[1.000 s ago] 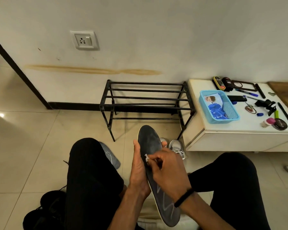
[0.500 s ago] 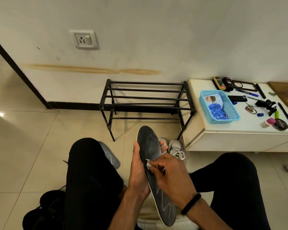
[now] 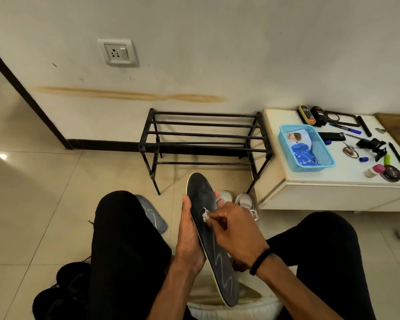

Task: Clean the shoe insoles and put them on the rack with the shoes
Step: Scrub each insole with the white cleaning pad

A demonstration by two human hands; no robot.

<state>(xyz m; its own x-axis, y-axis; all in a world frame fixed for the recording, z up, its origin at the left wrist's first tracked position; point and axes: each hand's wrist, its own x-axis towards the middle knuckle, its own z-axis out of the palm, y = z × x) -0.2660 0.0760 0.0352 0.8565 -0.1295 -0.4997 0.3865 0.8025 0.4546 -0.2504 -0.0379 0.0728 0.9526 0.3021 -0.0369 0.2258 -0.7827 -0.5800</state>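
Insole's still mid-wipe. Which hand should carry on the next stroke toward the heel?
The right hand. It already pinches the white wipe against the dark insole, about mid-length. The left hand grips the insole's edge and steadies it, so it is probably best left there.

two insoles (image 3: pixel 208 227), one rack (image 3: pixel 203 144), two white shoes (image 3: pixel 245 200)

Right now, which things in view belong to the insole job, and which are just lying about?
In the job: dark insole held by left hand; white wipe pinched by right hand; second insole; grey shoes; black shoes; rack.

Lying about: blue basket, polish tin, pens on white cabinet.
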